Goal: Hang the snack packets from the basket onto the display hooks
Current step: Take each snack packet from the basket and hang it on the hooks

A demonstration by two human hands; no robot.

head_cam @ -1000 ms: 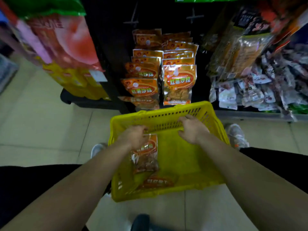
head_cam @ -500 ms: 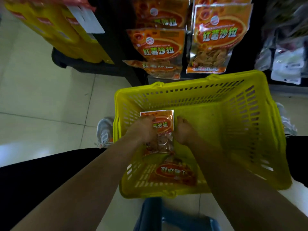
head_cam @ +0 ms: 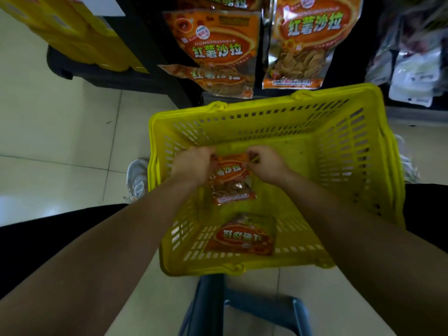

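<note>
- At centre frame we hold one orange snack packet upright inside the yellow basket. We cannot tell whether its lower edge touches the basket floor.
- Our left hand pinches the packet's top left corner and our right hand pinches its top right corner, fingers curled on both.
- A second packet lies flat at the basket's near end, lower centre, its lettering upside down to us.
- Matching hung packets cover the dark rack along the top of the frame; the hooks themselves are out of view.
- We judge the job nearly done, with two packets left and the held one next.
- Both forearms reach in from the lower corners, converging over the basket.
</note>
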